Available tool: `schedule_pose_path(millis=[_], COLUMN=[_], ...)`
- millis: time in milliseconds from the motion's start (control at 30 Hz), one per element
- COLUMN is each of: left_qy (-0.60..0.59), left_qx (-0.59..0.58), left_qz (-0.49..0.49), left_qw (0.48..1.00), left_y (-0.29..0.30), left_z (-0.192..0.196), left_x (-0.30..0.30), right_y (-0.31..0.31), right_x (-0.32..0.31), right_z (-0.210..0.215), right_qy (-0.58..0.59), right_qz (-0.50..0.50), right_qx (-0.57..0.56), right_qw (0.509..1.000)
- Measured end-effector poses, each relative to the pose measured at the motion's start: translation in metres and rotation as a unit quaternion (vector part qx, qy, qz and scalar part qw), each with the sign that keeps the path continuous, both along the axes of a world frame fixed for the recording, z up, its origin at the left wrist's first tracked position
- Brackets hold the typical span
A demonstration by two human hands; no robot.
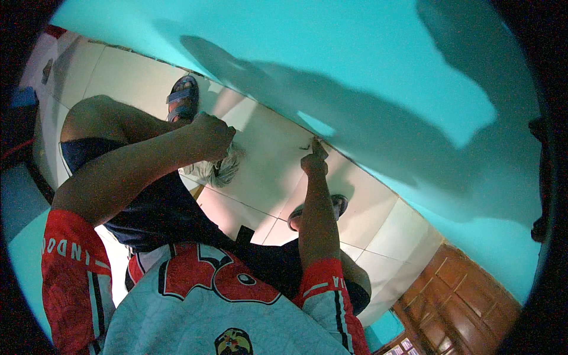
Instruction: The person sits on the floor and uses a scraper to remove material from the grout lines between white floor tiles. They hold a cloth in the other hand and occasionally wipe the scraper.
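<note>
My left hand is closed in a fist above the floor, between my knees. What it grips is hidden by the fingers. Just below it shows a crumpled grey-white bundle, perhaps cloth or thin plastic; whether the hand holds it I cannot tell. My right hand reaches down to where the floor meets the wall, its fingers drawn together and one pointing at the edge. Anything pinched there is too small to make out. A small dark mark or scrap lies on the tile beside those fingertips.
A turquoise wall rises ahead, crossed by my shadow. Pale floor tiles run along its foot. My sandalled feet stand either side, in a left sandal and a right sandal. Brown wooden panelling is at lower right.
</note>
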State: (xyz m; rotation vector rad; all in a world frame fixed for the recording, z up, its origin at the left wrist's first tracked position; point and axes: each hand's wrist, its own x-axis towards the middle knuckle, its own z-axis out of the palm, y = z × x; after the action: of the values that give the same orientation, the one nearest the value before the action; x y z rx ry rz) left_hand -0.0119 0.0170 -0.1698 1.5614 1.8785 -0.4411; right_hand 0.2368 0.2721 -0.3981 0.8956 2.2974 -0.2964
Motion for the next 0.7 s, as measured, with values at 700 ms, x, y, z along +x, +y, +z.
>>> schedule_pose_path(millis=[700], left_qy=[-0.011], left_qx=[-0.006], left_qz=[0.009], left_qw=[1.000], left_y=[0.006], left_z=[0.009], left_x=[0.000], right_y=[-0.003], right_x=[-0.005], right_z=[-0.003], right_qy=[0.320], right_qz=[-0.244], right_qx=[-0.110], right_qw=[0.909])
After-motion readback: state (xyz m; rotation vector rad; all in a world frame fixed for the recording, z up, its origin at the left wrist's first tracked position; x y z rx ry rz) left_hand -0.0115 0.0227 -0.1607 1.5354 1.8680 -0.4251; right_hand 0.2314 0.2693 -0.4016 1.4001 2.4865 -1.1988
